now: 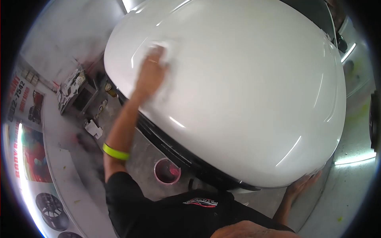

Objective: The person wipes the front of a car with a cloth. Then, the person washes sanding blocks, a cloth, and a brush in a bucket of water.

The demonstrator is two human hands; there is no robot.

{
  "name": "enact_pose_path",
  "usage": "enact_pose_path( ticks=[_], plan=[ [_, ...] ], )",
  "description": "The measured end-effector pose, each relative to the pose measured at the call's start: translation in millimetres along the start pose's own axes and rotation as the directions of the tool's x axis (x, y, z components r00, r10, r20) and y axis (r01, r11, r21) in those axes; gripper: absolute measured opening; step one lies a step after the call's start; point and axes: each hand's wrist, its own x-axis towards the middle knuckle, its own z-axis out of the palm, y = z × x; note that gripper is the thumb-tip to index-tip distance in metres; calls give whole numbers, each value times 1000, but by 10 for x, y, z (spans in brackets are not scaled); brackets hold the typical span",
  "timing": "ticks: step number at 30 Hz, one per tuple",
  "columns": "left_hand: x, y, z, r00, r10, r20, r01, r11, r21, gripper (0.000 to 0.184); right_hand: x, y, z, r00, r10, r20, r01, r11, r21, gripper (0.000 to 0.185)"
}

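A glossy white car hood (238, 91) fills most of the head view. On its left part lies my left hand (152, 73), smeared by motion, fingers pointing away from me. Under and ahead of the fingertips shows a blurred white patch that looks like a cloth (162, 44), pressed to the paint. A bright yellow band (116, 152) circles my left forearm. At the hood's near right edge, my right hand (303, 183) touches the rim with its fingers stretched out. Part of that hand is hidden by the hood's edge.
Below the dark front trim (170, 146), a pink-rimmed bucket (167, 182) stands on the grey floor. A paper-covered stand (73, 89) and a can (110, 90) are at left. Banners (29, 103) hang on the left wall; a light tube (355, 158) glows at right.
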Motion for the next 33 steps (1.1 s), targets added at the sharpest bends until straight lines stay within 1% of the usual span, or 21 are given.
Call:
enact_pose_path(
  ticks=[2, 4, 5, 8, 10, 11, 12, 13, 15, 16, 18, 20, 22, 24, 25, 26, 27, 29, 31, 32, 33],
  plan=[
    [-390, 922, -207, 995, 85, 50, -80, 992, -96, 58, 34, 50, 13, 1000, 10, 17, -11, 999, 35, 63],
    [-778, 1702, -361, 992, 87, 91, -59, 959, -276, 65, 33, 207, -9, 995, -97, -8, 92, 961, -260, 61],
    [-945, 2022, -424, 997, 41, 71, -13, 934, -358, 68, 41, 297, -19, 994, -102, 35, 107, 959, -261, 61],
    [-1330, 2115, -461, 995, 32, 96, 9, 919, -395, 71, 32, 427, 72, 993, -119, 1, 117, 976, -184, 65],
    [-1464, 1671, -354, 994, 66, 86, -22, 899, -437, 69, 48, 442, 126, 991, -16, -132, 14, 1000, -14, 63],
    [-1448, 1230, -295, 1000, -25, 9, 27, 919, -393, 71, 43, 241, 157, 991, -18, -129, 17, 1000, -12, 63],
    [-1398, 732, -197, 992, -123, 26, 126, 971, -205, 68, 18, -88, 192, 987, 85, -135, -76, 994, 73, 63],
    [-1308, 178, -167, 959, -258, -116, 202, 911, -359, 62, 3, -275, 182, 974, 185, -132, -165, 975, 150, 64],
    [-1114, -1119, 101, 915, -345, -209, 265, 904, -335, 54, 32, -99, 172, 980, 135, -146, -122, 988, 89, 62],
    [-1042, -1812, 286, 921, -232, -314, 105, 922, -373, 57, 28, -20, 154, 984, 89, -152, -85, 996, 35, 61],
    [-890, -2761, 518, 916, -312, -251, 246, 933, -263, 60, 38, -32, 111, 988, 75, -135, -78, 997, -12, 61],
    [-704, -2805, 420, 882, -452, -133, 420, 883, -212, 60, 27, -54, 129, 989, 63, -132, -71, 996, -58, 62],
    [-751, -1977, 208, 819, -567, -89, 521, 799, -299, 61, 28, -33, 98, 995, 22, -100, -28, 998, -58, 62],
    [-1065, -818, 141, 850, -507, -143, 425, 820, -385, 65, 93, 143, 157, 993, 34, -110, -40, 998, -52, 63],
    [-1209, 90, -32, 858, -498, -126, 404, 805, -434, 69, 36, 195, 138, 992, 47, -117, -54, 997, -59, 63],
    [-1402, 792, -47, 903, -426, -60, 376, 849, -370, 75, -11, 127, 105, 992, 68, -104, -75, 995, -69, 63],
    [-1616, 1486, -76, 951, -304, 46, 308, 944, -118, 80, 19, 6, 90, 996, 31, -83, -39, 994, -98, 62],
    [-1853, 2085, -242, 993, 72, 97, -25, 911, -411, 75, 43, -134, 24, 998, 23, -52, -31, 987, -157, 62],
    [-1638, 1514, -262, 941, 187, 283, -26, 872, -489, 72, 57, -127, 103, 996, 56, -71, -69, 977, -200, 57],
    [-1620, 998, -81, 971, 85, 224, -55, 989, -137, 69, 73, 238, 125, 994, -90, -59, 75, 971, -226, 55],
    [-1411, 462, -93, 1000, -5, -16, 3, 994, -110, 65, 110, 569, 53, 969, -242, -45, 223, 941, -255, 53]
  ],
)
